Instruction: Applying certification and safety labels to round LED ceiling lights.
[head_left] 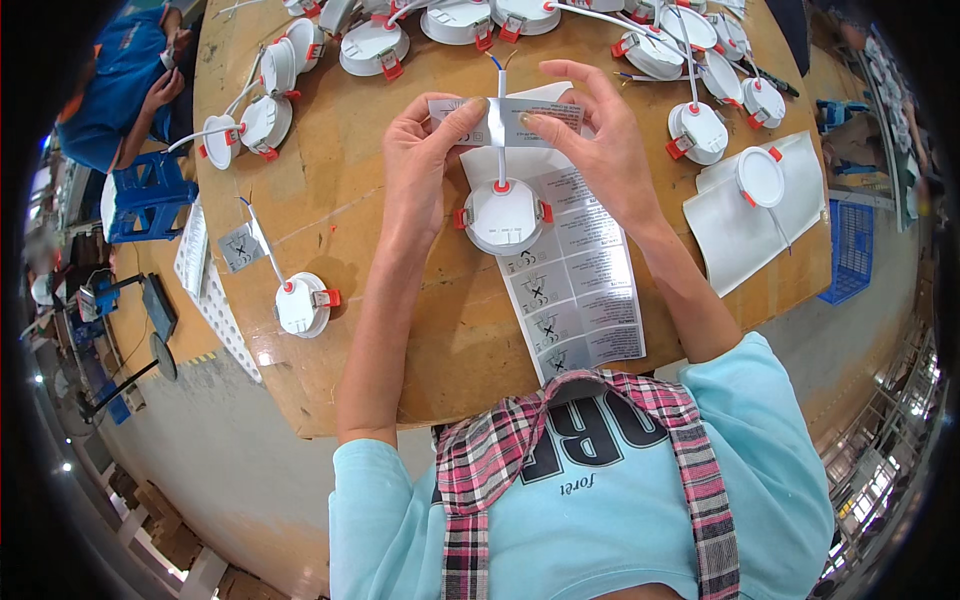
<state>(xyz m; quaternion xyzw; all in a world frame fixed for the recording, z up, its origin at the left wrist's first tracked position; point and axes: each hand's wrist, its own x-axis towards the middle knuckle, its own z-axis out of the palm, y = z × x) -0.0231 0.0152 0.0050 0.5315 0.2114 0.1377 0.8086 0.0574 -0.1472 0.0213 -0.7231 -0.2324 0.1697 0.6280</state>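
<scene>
Between both hands a silver printed label [512, 132] is stretched across the white cable of a round white downlight [503, 218]. My left hand [416, 160] pinches the label's left end between thumb and fingers. At the other end, my right hand [608, 150] pinches it with the thumb in front. Above the label the cable's bare coloured wires stick out. Red spring clips sit on both sides of the downlight, which rests on a sheet of silver labels [590, 290]. Part of that sheet is hidden by the lamp and hands.
Another downlight [302, 305] lies at left, a silver label [240, 248] on its cable. Several downlights crowd the wooden table's [350, 180] far side. At right, one lamp [760, 178] lies on a white sheet [735, 235]. A co-worker [120, 85] is at the far left.
</scene>
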